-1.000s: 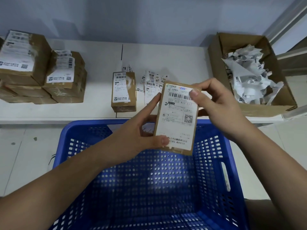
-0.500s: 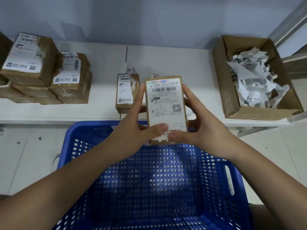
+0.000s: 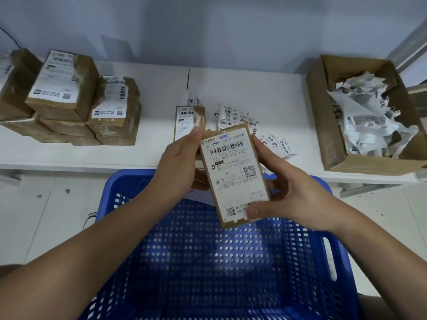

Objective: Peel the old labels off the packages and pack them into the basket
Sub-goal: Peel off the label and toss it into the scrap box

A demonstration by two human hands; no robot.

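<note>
Pkg is held up over the blue basket, label face toward the camera, prob. so the whole label edge can be checked for a corner to lift; label still covers nearly the full face, no corner raised that I can see, so peeling on this one is not yet begun. Left hand grips the pkg's left long edge, fingers curled round behind, thumb tip up near the top left corner; that steadies the box from the back. Right hand grips the right edge w/ thumb pressed flat on the label's lower right corner and fingers wrapped behind; likely the thumb is feeling for a loose edge there, though that's a guess.

Basket sits low in front of the worktop, right under the hands, so a stripped pkg can drop straight in; its floor shows no pkgs in view. Stack of labelled boxes waits at left on the worktop; one more small box stands just behind the left hand. Loose sticker strips lie scattered mid-worktop; the open carton at right holds crumpled peeled labels, i.e. the waste bin, near the right hand for tossing.

Risk: thin label may tear if pulled fast.
</note>
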